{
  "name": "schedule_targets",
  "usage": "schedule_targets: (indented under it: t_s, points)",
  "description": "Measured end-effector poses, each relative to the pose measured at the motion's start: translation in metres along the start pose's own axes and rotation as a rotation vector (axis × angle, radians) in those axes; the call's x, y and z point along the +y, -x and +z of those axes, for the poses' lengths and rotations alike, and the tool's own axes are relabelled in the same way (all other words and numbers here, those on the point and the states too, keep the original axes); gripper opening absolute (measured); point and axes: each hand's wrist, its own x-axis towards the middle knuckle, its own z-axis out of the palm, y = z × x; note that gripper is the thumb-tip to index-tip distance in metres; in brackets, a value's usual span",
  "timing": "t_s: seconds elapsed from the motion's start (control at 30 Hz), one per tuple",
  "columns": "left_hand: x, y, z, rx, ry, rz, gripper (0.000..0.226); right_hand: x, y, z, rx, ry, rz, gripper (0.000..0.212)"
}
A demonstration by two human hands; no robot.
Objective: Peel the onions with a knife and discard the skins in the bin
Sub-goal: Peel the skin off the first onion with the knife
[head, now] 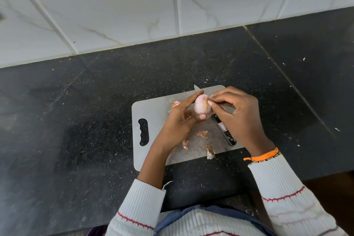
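A pale pink onion (201, 105) is held above the grey cutting board (153, 109). My left hand (180, 119) grips it from the left and below, thumb under it. My right hand (237, 113) pinches at the onion's right end with thumb and fingertips, where a brownish bit of skin shows. The knife (225, 132), black-handled with a red and white label, lies on the board under my right hand; its blade is mostly hidden. Loose skin pieces (202, 133) and a root end (209, 151) lie on the board.
The board sits on a black speckled counter (86, 113) against a white tiled wall (115, 15). The counter's front edge runs close to my body. More skin (175, 104) lies behind my left hand. No bin is in view.
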Motion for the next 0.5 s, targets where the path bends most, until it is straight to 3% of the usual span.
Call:
schedule_targets:
  t_s: [0.17, 0.3, 0.4, 0.5]
  points:
    - [0.0, 0.001, 0.002, -0.004, -0.061, 0.005, 0.056, 0.004, 0.003, 0.001, -0.013, 0.042, 0.02, 0.009]
    - [-0.002, 0.002, 0.001, 0.011, -0.015, -0.011, 0.056, 0.004, 0.004, 0.001, -0.002, -0.117, 0.171, 0.003]
    - [-0.005, 0.002, 0.0, 0.035, 0.015, -0.016, 0.056, 0.005, 0.007, 0.007, -0.025, -0.196, 0.309, 0.017]
    - [-0.007, 0.002, -0.001, 0.044, 0.016, -0.017, 0.054, 0.004, 0.009, 0.011, -0.033, -0.154, 0.286, 0.029]
